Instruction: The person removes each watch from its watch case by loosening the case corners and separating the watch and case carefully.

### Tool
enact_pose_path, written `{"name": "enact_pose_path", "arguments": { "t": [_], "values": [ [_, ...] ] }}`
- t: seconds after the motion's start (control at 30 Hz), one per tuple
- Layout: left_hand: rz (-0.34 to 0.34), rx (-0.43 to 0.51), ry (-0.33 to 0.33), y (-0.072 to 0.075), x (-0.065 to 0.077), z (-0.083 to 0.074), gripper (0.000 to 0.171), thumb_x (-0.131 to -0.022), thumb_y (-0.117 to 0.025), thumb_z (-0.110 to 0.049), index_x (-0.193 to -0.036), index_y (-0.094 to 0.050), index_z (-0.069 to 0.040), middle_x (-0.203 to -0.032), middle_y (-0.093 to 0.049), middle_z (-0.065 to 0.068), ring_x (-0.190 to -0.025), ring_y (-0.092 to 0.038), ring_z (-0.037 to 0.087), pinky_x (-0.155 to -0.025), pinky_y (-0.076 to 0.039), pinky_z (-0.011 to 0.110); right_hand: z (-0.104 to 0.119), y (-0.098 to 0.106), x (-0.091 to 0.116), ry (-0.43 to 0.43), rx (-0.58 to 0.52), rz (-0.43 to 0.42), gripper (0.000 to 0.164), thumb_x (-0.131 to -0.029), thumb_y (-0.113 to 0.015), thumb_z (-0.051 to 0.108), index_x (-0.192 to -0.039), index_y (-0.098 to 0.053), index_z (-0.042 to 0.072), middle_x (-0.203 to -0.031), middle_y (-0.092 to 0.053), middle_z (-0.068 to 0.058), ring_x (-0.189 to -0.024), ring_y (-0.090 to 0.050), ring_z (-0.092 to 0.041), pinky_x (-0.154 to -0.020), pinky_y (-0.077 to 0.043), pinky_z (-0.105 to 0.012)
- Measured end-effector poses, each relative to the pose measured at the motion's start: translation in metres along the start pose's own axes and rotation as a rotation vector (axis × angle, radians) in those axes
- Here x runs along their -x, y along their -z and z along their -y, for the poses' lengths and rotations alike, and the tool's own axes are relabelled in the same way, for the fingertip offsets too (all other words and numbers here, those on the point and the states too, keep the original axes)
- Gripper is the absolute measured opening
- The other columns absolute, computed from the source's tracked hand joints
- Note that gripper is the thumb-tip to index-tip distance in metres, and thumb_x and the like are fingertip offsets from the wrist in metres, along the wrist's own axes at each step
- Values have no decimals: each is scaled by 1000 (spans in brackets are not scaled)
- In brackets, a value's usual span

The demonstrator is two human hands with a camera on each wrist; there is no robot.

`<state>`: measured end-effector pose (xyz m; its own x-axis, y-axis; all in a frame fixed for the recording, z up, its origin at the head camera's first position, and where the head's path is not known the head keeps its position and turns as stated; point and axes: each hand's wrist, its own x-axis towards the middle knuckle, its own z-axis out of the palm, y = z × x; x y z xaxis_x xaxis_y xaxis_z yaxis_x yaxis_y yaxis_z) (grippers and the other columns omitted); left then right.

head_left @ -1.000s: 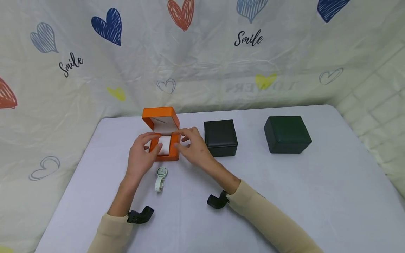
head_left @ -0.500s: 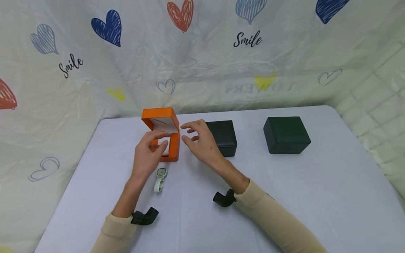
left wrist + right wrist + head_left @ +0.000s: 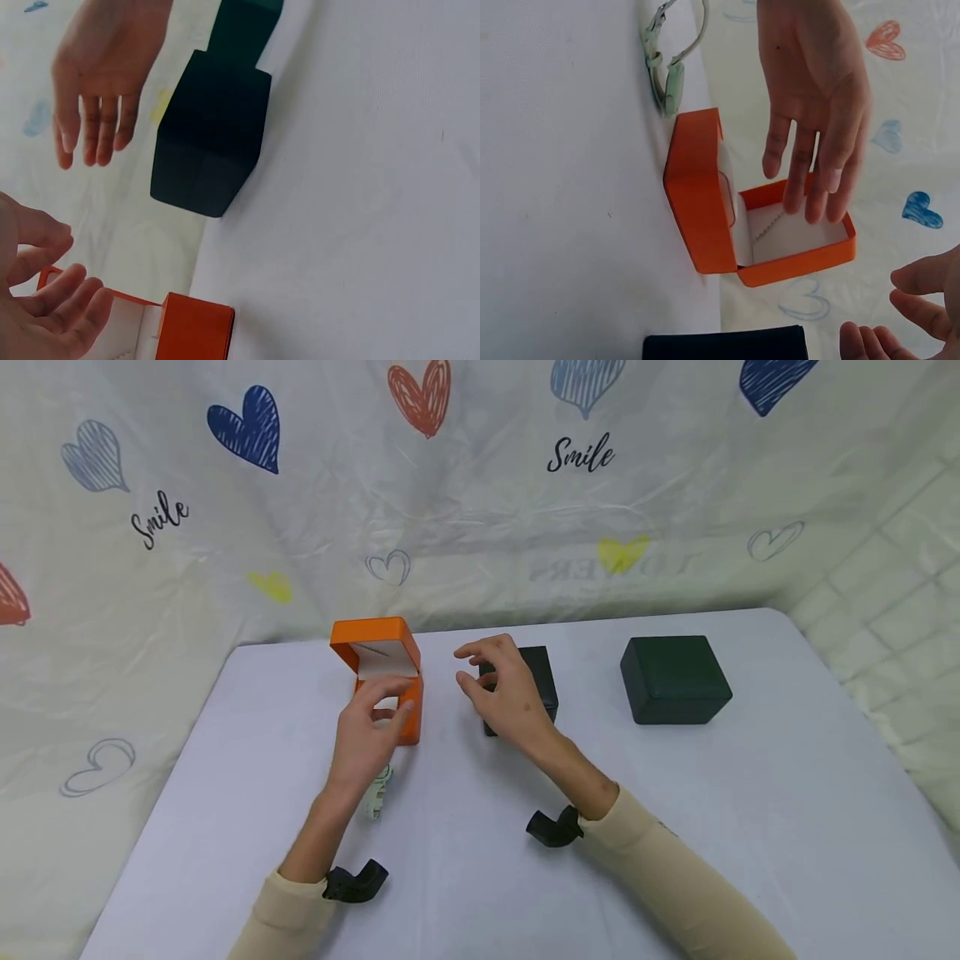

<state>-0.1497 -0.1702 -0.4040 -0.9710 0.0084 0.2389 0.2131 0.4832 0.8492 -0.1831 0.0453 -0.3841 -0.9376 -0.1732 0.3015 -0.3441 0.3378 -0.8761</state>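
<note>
In the head view, an orange watch box [image 3: 408, 727] stands with its lid [image 3: 371, 631] up; pale lining and a white cushion [image 3: 387, 702] show inside. My left hand [image 3: 367, 735] hovers over the box front with relaxed fingers, holding nothing. My right hand [image 3: 510, 693] is raised in front of the black box [image 3: 542, 672], its fingers loosely bent and nothing between them. A pale green wristwatch [image 3: 377, 793] lies on the table below the orange box, partly hidden by the left hand. Its strap loop shows upright in the right wrist view.
A dark green box [image 3: 678, 681], lid down, stands at the right on the white table [image 3: 675, 827]. The closed black box sits between it and the orange one. Behind the table hangs a curtain [image 3: 480, 518] printed with hearts.
Both hands have come off the orange box. The right hand has moved right, to the black box; the left has shifted slightly right and now overlaps the wristwatch.
</note>
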Motion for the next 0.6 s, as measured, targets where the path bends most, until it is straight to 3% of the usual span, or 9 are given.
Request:
{"name": "enact_pose_path", "arguments": {
  "t": [0.5, 0.6],
  "values": [
    [49, 16, -22, -18, 4, -7, 26, -100, -69, -12, -126, -73, -11, -133, -65, 3, -121, -64, 34, -97, -59, 49, -17, 28, 2, -1, 3, -56, 24, -98, -69, 8, -122, -71, 10, -127, -55, -11, -116, -58, -27, -91, -57, -45],
    [63, 0, -21, -22, 4, -9, 28, -100, -69, -13, -128, -71, -11, -135, -65, 3, -122, -63, 31, -97, -59, 48, -19, 35, 2, -2, 12, -65, 24, -98, -69, 8, -122, -71, 9, -129, -55, -12, -117, -58, -28, -91, -57, -44]
  ]
}}
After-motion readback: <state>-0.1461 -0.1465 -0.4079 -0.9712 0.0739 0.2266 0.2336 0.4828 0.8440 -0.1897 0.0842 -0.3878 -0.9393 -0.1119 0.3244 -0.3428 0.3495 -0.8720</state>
